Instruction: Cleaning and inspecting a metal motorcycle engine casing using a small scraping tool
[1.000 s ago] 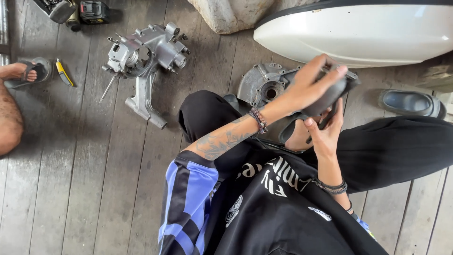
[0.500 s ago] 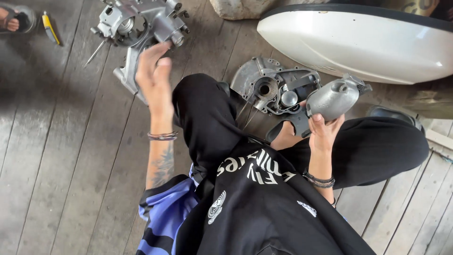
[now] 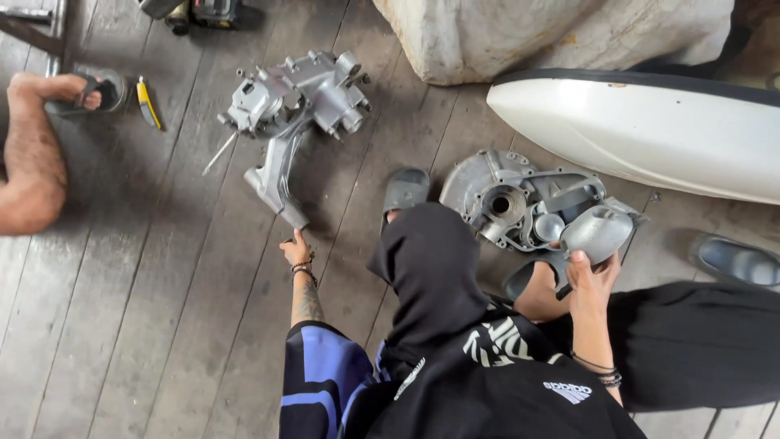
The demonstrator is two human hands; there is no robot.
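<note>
I sit on a grey plank floor in black trousers. My left hand [image 3: 296, 249] reaches forward to the floor, its fingers at the lower end of a grey metal engine casing [image 3: 291, 110] with a long arm. Whether it grips the arm I cannot tell. My right hand [image 3: 591, 276] holds up a rounded grey metal cover [image 3: 600, 231] over my right knee. Just behind it lies a round grey engine cover plate [image 3: 505, 197] with a central hole.
A white curved body panel [image 3: 642, 134] lies at the right, with a large pale stone [image 3: 552, 36] behind it. Another person's leg [image 3: 32, 175] and sandalled foot [image 3: 89, 91] are at the far left, beside a yellow-handled tool [image 3: 148, 102]. A grey sandal [image 3: 735, 260] sits at right.
My left hand left the metal cover and swung out to the left, coming down at the engine casing's arm. My right hand keeps hold of the rounded cover.
</note>
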